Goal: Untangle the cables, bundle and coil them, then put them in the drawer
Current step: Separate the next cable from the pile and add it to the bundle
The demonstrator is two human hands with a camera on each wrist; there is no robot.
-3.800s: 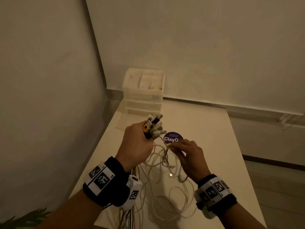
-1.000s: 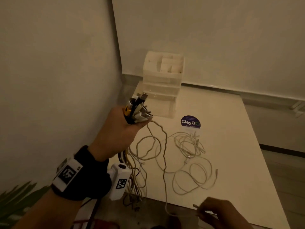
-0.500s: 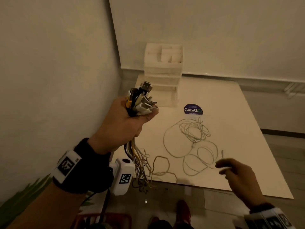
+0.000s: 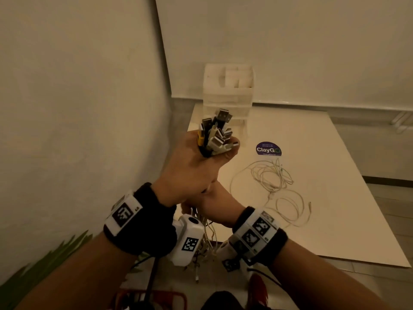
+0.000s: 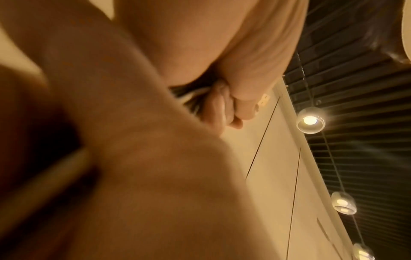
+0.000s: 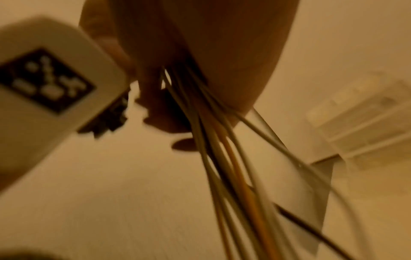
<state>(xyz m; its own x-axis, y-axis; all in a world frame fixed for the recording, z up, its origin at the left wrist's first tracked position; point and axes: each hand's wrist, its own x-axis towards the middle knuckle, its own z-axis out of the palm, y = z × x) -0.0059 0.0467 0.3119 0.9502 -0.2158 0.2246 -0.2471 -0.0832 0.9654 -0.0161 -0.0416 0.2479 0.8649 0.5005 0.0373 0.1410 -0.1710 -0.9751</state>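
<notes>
My left hand [image 4: 201,166] is raised over the table's near left corner and grips a bundle of cables just below their plugs [image 4: 215,133], which stick up out of the fist. My right hand [image 4: 207,202] sits directly under the left one, its fingers closed round the hanging cable strands [image 6: 222,140]; the strands [image 4: 206,238] trail down past the table edge. A loose tangle of white cables [image 4: 272,182] lies on the table to the right. The white drawer unit [image 4: 228,95] stands at the back by the wall. In the left wrist view my curled fingers [image 5: 240,98] show; the rest is blurred.
A round purple ClayGo sticker [image 4: 268,149] lies on the white table [image 4: 335,198] behind the loose cables. Walls close in on the left and at the back. The floor and a red object [image 4: 257,287] are below the table's near edge.
My right hand has come in from the lower right to under the left hand and taken hold of the hanging strands. The left hand keeps the bundle raised.
</notes>
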